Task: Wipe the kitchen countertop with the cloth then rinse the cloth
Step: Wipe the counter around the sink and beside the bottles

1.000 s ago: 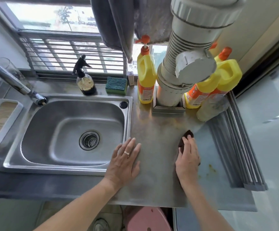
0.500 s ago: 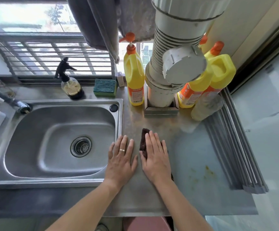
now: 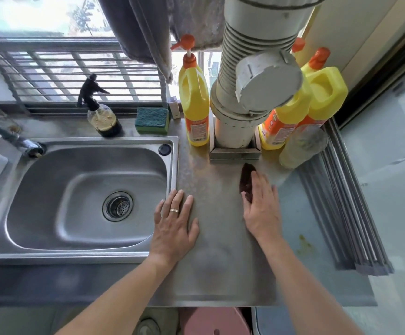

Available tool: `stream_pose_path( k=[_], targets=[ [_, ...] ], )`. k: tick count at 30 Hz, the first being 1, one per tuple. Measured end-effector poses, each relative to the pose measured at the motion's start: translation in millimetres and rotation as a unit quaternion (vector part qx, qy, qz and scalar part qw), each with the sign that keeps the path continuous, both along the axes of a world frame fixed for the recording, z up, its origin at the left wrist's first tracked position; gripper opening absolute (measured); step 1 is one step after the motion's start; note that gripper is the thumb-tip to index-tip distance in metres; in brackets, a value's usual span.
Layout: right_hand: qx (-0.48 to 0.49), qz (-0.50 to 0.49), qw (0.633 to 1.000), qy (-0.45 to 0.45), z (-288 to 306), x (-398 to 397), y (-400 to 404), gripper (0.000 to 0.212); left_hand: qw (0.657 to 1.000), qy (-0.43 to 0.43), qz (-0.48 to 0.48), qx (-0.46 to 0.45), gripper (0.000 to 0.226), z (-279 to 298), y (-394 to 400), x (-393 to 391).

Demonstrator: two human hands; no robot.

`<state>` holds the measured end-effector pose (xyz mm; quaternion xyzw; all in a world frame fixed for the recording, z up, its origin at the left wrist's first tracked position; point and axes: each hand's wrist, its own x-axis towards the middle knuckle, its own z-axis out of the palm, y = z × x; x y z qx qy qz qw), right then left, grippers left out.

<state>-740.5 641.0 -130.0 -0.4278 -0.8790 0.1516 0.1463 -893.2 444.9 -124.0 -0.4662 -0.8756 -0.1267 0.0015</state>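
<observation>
A dark brown, crumpled wiping cloth (image 3: 247, 181) is pressed flat against the brushed stainless-steel countertop (image 3: 218, 250) under the right hand (image 3: 262, 206). The fingers are laid out nearly straight over it rather than curled around it, so the cloth is held by downward pressure only; its far end shows at about twelve o'clock from the fingertips. The left hand (image 3: 175, 228) is spread open, palm down, with nothing in it, on the counter just beside the rim of the rectangular steel sink (image 3: 88, 197), at nine o'clock from the right hand.

The wiping stage is judged to be in progress, with rinsing not yet begun.

Several risks can be foreseen. At twelve o'clock from the cloth, close by, stands the square steel collar (image 3: 234, 153) around the grey plastic drainpipe (image 3: 240, 112), and at one to two o'clock a cloudy, tilted plastic bottle (image 3: 300, 147) leans among the yellow detergent bottles with orange caps (image 3: 293, 112). A forward stroke carried too far could knock these over or snag the cloth on the collar's edge. Because the cloth is only pinned, not gripped, it could slip out during a fast sideways pass. The yellowish stains (image 3: 305, 245) at four o'clock from the right hand could be missed if strokes are kept to the middle.
</observation>
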Motion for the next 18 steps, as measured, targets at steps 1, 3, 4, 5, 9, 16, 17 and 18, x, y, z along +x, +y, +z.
stream_pose_path(
  k=[1,3,4,5,9,16,17,18],
  targets=[
    [-0.006,-0.014,1.000,0.015,1.0,11.9,3.4,0.063,1.000,-0.002,0.001,0.000,0.058,0.4,0.0,0.1],
    [-0.020,-0.055,0.998,0.039,2.8,33.4,8.0,0.060,1.000,-0.004,0.001,0.000,0.058,1.7,0.2,0.0],
    [-0.030,-0.085,0.995,0.046,4.5,42.2,8.0,0.059,1.000,-0.004,0.000,-0.001,0.058,2.3,0.0,0.3],
    [-0.038,-0.115,0.991,0.055,6.8,49.2,6.2,0.058,1.000,-0.003,-0.001,-0.002,0.058,3.0,0.0,0.6],
    [0.016,-0.128,0.985,0.112,25.1,57.1,-30.8,0.056,0.999,0.028,-0.002,-0.017,0.056,13.1,-1.9,6.2],
    [-0.022,0.097,0.995,0.003,8.2,32.3,-98.5,0.063,0.997,-0.032,-0.073,-0.006,0.048,13.9,6.8,59.4],
    [-0.023,0.104,0.994,0.002,5.5,33.9,-91.9,0.061,0.997,-0.039,-0.069,-0.012,0.047,10.3,8.5,64.1],
    [-0.021,0.118,0.993,0.002,3.5,37.3,-83.8,0.059,0.997,-0.043,-0.061,-0.017,0.047,6.6,9.2,67.5]
  ],
)
